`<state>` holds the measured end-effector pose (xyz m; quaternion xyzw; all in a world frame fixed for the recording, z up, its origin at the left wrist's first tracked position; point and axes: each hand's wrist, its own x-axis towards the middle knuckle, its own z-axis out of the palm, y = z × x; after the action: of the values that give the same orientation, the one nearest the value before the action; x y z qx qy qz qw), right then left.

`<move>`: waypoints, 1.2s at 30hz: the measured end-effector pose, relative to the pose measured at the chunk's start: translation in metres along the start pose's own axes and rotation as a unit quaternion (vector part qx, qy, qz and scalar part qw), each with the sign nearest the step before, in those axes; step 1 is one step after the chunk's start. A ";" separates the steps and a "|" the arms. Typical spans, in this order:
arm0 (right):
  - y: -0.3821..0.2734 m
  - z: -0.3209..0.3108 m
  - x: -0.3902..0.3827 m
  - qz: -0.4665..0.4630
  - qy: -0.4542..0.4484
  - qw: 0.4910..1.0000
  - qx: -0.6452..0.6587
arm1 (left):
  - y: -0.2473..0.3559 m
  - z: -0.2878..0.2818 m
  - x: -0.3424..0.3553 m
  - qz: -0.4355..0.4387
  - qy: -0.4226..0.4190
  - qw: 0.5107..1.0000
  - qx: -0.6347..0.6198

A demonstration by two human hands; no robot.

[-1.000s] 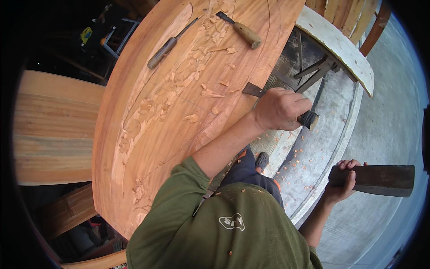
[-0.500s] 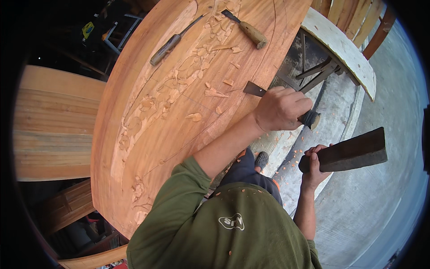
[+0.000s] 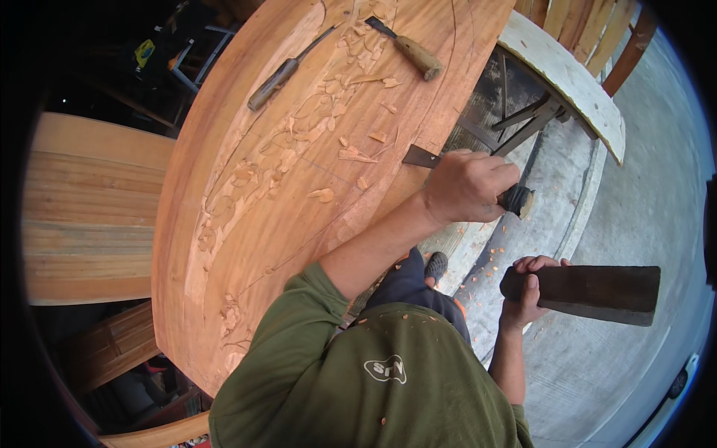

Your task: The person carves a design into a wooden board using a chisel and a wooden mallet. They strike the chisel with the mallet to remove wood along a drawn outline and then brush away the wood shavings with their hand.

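A curved wooden panel (image 3: 194, 284) with carved leaf relief and pencil lines fills the middle. My left hand (image 3: 470, 183) is closed on a flat chisel (image 3: 418, 156), its blade at the panel's right edge and its black-wrapped handle end showing beyond my knuckles. My right hand (image 3: 526, 295) grips a dark rectangular block mallet (image 3: 597, 291), held low to the right of the chisel, apart from it. Two more tools lie on the panel above: a slim chisel with a dark handle (image 3: 272, 83) and a wide chisel with a pale wooden handle (image 3: 420, 55).
Wooden boards (image 3: 89, 209) lie at the left, more planks (image 3: 567, 26) at the upper right. A white curved board (image 3: 567, 86) sits over a dark metal stand (image 3: 523, 119). Below is a concrete surface (image 3: 612, 216) with scattered shavings; a vehicle (image 3: 676, 388) shows at the lower right.
My right hand and mallet swung inward and upward, then the mallet tilted back downward to lie level, further left than a second ago. My left hand and chisel have barely moved.
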<state>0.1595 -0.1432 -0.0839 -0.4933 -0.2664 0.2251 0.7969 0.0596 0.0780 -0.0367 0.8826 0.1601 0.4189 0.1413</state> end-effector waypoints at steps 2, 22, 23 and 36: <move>0.036 -0.036 -0.007 0.137 -0.144 0.944 -0.263 | 0.002 -0.005 0.003 0.002 -0.004 1.000 -0.006; 0.010 -0.031 -0.022 0.118 -0.056 0.970 -0.203 | 0.032 -0.018 -0.038 0.026 -0.055 0.997 0.038; 0.007 -0.035 -0.021 0.097 -0.058 0.972 -0.204 | 0.031 -0.017 -0.037 0.023 -0.044 0.998 0.029; -0.045 -0.022 0.011 -0.093 -0.049 0.993 -0.045 | 0.028 -0.022 -0.044 0.044 -0.058 0.996 0.044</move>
<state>0.1865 -0.1694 -0.0488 -0.4897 -0.3598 0.1623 0.7774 0.0212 0.0379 -0.0433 0.9169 0.1308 0.3654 0.0931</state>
